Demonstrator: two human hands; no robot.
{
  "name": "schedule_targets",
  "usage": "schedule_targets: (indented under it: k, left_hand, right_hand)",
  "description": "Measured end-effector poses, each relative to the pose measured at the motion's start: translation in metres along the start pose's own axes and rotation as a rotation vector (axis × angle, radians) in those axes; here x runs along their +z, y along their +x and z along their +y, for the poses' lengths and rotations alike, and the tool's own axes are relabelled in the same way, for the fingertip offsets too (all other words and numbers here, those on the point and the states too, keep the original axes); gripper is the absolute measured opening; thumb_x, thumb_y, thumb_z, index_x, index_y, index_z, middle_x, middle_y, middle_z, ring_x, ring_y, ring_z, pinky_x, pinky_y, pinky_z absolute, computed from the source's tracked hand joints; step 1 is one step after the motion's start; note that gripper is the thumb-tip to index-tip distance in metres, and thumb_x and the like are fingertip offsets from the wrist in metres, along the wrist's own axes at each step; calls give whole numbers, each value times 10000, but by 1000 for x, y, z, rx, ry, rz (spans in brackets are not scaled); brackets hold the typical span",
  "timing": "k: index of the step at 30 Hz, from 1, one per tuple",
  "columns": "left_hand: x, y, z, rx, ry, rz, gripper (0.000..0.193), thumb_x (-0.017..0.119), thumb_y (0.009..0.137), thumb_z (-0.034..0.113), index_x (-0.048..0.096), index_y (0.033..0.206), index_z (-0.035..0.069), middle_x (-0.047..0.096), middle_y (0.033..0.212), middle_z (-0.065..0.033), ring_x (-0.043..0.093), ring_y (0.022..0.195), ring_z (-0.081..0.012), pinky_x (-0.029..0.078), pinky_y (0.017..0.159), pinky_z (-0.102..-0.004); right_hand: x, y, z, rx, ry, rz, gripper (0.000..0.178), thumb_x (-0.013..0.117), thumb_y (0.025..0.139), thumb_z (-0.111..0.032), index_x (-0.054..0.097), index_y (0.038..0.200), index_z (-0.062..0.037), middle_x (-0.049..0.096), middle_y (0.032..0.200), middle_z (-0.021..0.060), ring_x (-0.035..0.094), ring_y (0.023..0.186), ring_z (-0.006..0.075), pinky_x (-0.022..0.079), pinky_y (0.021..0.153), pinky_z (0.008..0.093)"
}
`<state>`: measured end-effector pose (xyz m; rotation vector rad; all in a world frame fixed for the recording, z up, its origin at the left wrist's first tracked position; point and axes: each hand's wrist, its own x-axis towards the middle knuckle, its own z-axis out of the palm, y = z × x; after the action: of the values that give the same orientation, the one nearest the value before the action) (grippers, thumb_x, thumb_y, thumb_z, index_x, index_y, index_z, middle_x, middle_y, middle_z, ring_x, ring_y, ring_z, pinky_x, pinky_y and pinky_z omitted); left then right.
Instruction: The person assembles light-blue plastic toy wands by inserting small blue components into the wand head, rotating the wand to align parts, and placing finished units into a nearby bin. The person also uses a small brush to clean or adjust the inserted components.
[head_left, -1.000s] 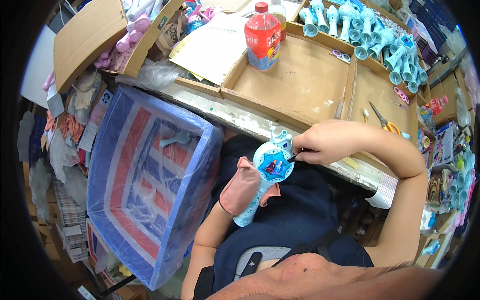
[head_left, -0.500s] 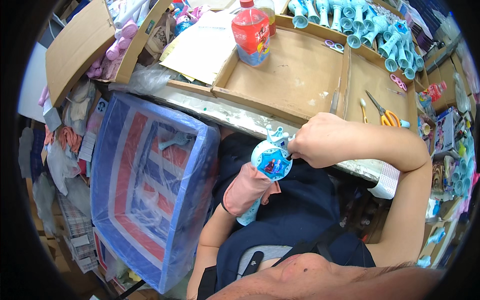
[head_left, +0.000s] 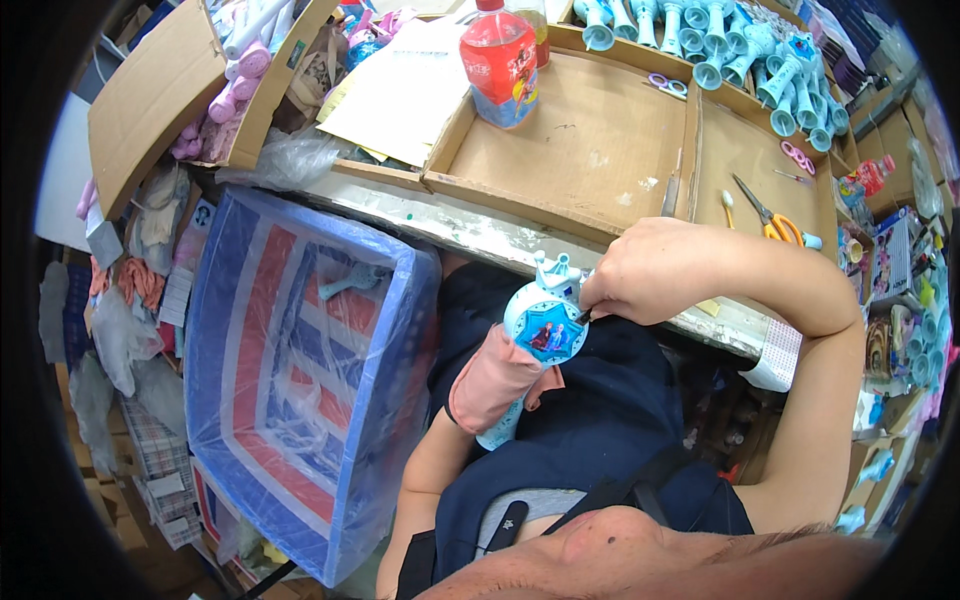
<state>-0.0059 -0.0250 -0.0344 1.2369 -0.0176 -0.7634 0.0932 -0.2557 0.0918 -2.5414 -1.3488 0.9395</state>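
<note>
Above my lap I hold a light-blue toy wand with a round head, a crown-shaped top and a picture of two figures in a star-shaped frame. My left hand, wrapped in pink cloth, is closed around the wand just below its head. My right hand is at the right side of the head, fingers pinched together. A small dark tip shows under those fingers against the wand's edge; the rest of it is hidden.
Beyond me, a cardboard tray holds a red-labelled bottle and a metal blade. Orange-handled scissors lie to its right. Several blue toy parts stand behind. A plastic-lined blue crate at left contains another blue toy.
My right hand has shifted slightly, and the dark tip under its fingers sits a little differently at the wand's edge. The left hand keeps its hold on the wand almost unmoved.
</note>
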Motion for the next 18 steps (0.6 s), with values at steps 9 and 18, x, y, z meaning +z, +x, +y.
schedule_targets:
  k: [9, 18]
  left_hand:
    - [1, 10, -7, -41, 52, 51, 152, 625, 921, 156, 581, 993, 30, 605, 668, -65, 563, 495, -133, 443, 430, -266]
    - [17, 3, 8, -3, 60, 167, 117, 542, 868, 74, 605, 802, 1, 636, 629, -92, 562, 436, -135, 428, 399, -260]
  right_hand:
    - [12, 10, -14, 117, -272, -92, 151, 620, 812, -141, 692, 941, -111, 694, 798, 93, 703, 789, 289, 548, 640, 407]
    - [2, 8, 10, -74, 61, -46, 180, 604, 917, -259, 706, 1028, -160, 692, 828, 117, 673, 808, 329, 535, 706, 430]
